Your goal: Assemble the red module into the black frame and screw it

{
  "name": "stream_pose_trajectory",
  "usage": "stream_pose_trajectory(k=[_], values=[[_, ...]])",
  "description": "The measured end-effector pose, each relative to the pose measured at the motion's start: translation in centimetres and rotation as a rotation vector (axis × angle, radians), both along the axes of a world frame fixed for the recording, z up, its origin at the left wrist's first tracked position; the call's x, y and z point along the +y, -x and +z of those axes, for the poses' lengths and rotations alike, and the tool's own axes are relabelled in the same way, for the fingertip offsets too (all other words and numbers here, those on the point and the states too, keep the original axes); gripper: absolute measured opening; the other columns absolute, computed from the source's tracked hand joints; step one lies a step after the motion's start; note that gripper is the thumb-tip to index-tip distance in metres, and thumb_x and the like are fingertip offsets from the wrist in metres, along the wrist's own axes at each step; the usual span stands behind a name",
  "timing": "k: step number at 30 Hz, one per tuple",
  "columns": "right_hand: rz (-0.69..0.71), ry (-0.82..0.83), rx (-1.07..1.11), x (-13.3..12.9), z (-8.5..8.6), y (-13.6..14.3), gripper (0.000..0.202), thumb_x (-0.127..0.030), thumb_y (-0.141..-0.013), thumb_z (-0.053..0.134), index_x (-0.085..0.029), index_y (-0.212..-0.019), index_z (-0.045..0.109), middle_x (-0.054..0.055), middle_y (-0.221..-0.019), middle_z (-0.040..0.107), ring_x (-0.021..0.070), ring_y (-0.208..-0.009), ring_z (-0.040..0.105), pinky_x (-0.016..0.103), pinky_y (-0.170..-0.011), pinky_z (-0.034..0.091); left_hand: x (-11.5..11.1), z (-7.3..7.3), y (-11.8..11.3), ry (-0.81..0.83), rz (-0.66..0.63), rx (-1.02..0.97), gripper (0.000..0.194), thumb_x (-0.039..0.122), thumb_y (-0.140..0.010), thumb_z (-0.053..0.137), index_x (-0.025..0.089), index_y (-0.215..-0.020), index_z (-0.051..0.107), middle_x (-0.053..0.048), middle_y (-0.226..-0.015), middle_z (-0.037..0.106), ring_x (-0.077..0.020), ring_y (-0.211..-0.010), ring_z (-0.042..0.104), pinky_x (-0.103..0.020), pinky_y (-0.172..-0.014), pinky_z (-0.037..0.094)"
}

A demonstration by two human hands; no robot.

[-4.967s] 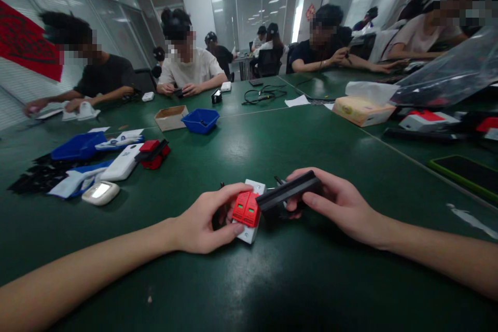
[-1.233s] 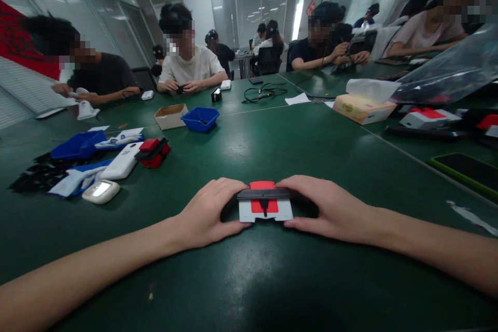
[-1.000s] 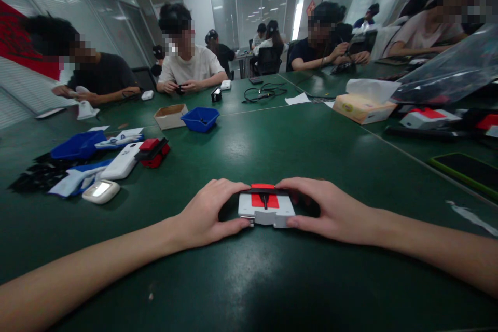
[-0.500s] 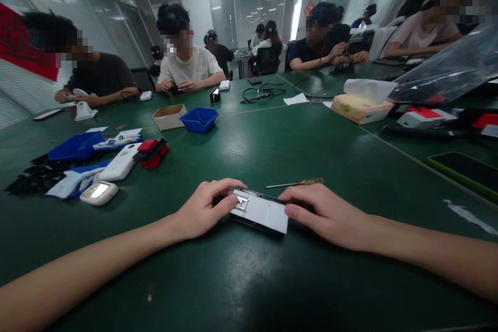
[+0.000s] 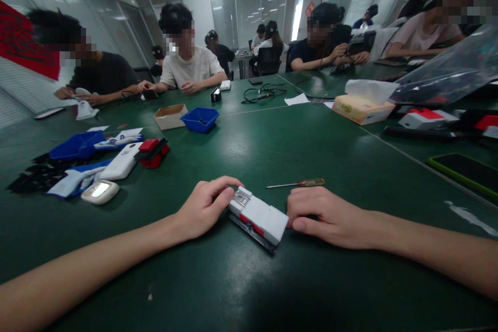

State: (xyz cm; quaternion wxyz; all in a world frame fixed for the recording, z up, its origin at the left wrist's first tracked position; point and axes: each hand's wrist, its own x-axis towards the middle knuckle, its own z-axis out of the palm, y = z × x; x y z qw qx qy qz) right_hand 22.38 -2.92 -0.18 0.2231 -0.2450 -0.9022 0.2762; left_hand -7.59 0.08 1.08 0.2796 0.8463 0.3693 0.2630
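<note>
A white rectangular device [image 5: 261, 212] with a metal piece near its left end and a red strip along its near side is tilted on the green table [image 5: 187, 280]. Beneath its near edge shows a dark plate [image 5: 252, 234]. My left hand [image 5: 204, 207] grips the device's left end between thumb and fingers. At the other end, my right hand [image 5: 324, 217] rests with fingers curled against the device's right corner; its fingertips are partly hidden. Just behind lies a screwdriver [image 5: 307, 183] with a translucent handle.
To the left are a blue tray [image 5: 80, 146], gloves, a white case [image 5: 121, 162], a red-and-black block [image 5: 151, 152] and a beige gadget [image 5: 100, 192]. Farther back stand a cardboard box [image 5: 170, 117] and a blue bin [image 5: 199, 119]. A tissue box [image 5: 363, 109] is at right. Several people sit around.
The device has tilted up, exposing its red-striped side and the plate below. My right hand's fingers have curled down at its right end. Across the table, a person's hand has moved a dark object leftward.
</note>
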Motion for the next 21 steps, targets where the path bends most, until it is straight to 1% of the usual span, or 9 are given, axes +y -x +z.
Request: stream_pose_trajectory(k=[3, 6, 8, 11, 15, 16, 18, 19, 21], values=[[0.019, 0.0, 0.01, 0.2, -0.2, -0.3, 0.063, -0.062, -0.108, 0.035, -0.016, -0.084, 0.07, 0.004, -0.074, 0.065, 0.0157, -0.07, 0.057, 0.029, -0.067, 0.041, -0.1, -0.1, 0.0, 0.002, 0.039, -0.036, 0.03, 0.034, -0.104, 0.046, 0.018, -0.11, 0.071, -0.001, -0.083, 0.073, -0.0155, -0.07, 0.066, -0.026, -0.066, 0.047], [0.057, -0.033, 0.019, 0.2, -0.2, -0.2, 0.056, -0.06, -0.106, 0.045, -0.016, -0.086, 0.071, 0.004, -0.074, 0.065, 0.0156, -0.071, 0.059, 0.028, -0.066, 0.041, -0.1, -0.2, -0.1, -0.024, 0.048, -0.063, 0.027, 0.03, -0.103, 0.047, 0.018, -0.107, 0.071, -0.002, -0.088, 0.074, -0.0171, -0.079, 0.068, -0.027, -0.074, 0.049], [0.12, -0.076, 0.017, 0.1, -0.1, -0.1, 0.048, -0.056, -0.105, 0.051, -0.015, -0.091, 0.072, 0.004, -0.075, 0.065, 0.0158, -0.072, 0.059, 0.028, -0.066, 0.04, 0.0, -0.2, 0.0, -0.039, 0.055, -0.09, 0.026, 0.026, -0.102, 0.046, 0.017, -0.105, 0.07, -0.003, -0.091, 0.074, -0.0175, -0.082, 0.068, -0.028, -0.077, 0.05], [0.182, -0.186, 0.001, -0.4, 0.0, 0.2, 0.037, -0.045, -0.108, 0.051, -0.017, -0.093, 0.07, 0.003, -0.075, 0.065, 0.0156, -0.071, 0.057, 0.028, -0.065, 0.038, 0.9, -0.3, 0.4, -0.033, 0.07, -0.111, 0.028, 0.021, -0.1, 0.043, 0.016, -0.107, 0.069, -0.005, -0.094, 0.071, -0.0184, -0.086, 0.066, -0.03, -0.081, 0.051], [0.086, -0.386, 0.026, -1.1, 0.0, 0.1, 0.029, -0.03, -0.108, 0.049, -0.019, -0.083, 0.059, 0.0, -0.071, 0.059, 0.0143, -0.065, 0.05, 0.028, -0.06, 0.036, 3.0, 0.1, 1.2, -0.058, 0.072, -0.017, 0.028, 0.019, -0.093, 0.046, 0.016, -0.105, 0.07, -0.007, -0.1, 0.07, -0.0204, -0.09, 0.065, -0.032, -0.081, 0.051], [0.055, -0.42, 0.047, -1.2, 0.0, 0.1, 0.024, -0.028, -0.107, 0.051, -0.02, -0.086, 0.058, 0.0, -0.074, 0.059, 0.0143, -0.067, 0.051, 0.028, -0.062, 0.038, 3.4, 0.2, 1.5, -0.065, 0.08, 0.012, 0.027, 0.018, -0.09, 0.048, 0.016, -0.105, 0.07, -0.007, -0.1, 0.069, -0.0202, -0.088, 0.064, -0.032, -0.079, 0.051], [0.018, -0.478, 0.074, -1.2, 0.0, -0.1, 0.01, -0.027, -0.105, 0.055, -0.019, -0.1, 0.059, 0.004, -0.087, 0.064, 0.0155, -0.077, 0.057, 0.027, -0.069, 0.046, 4.1, 0.3, 1.7, -0.077, 0.093, 0.069, 0.027, 0.018, -0.085, 0.051, 0.016, -0.104, 0.07, -0.006, -0.099, 0.068, -0.0196, -0.084, 0.063, -0.031, -0.074, 0.051], [0.006, -0.508, 0.072, -1.2, 0.0, -0.1, 0.011, -0.026, -0.104, 0.057, -0.018, -0.11, 0.059, 0.007, -0.097, 0.065, 0.0172, -0.086, 0.061, 0.029, -0.076, 0.051, 4.3, 0.3, 1.8, -0.088, 0.085, 0.099, 0.027, 0.017, -0.084, 0.053, 0.016, -0.105, 0.07, -0.006, -0.099, 0.068, -0.0194, -0.083, 0.063, -0.031, -0.074, 0.052], [-0.002, -0.563, 0.056, -1.2, 0.0, -0.1, 0.025, -0.025, -0.102, 0.058, -0.017, -0.125, 0.055, 0.012, -0.113, 0.065, 0.021, -0.104, 0.063, 0.034, -0.09, 0.055, 4.4, 0.1, 1.8, -0.111, 0.033, 0.149, 0.026, 0.018, -0.084, 0.055, 0.017, -0.106, 0.07, -0.006, -0.1, 0.07, -0.0197, -0.084, 0.064, -0.032, -0.076, 0.053]])
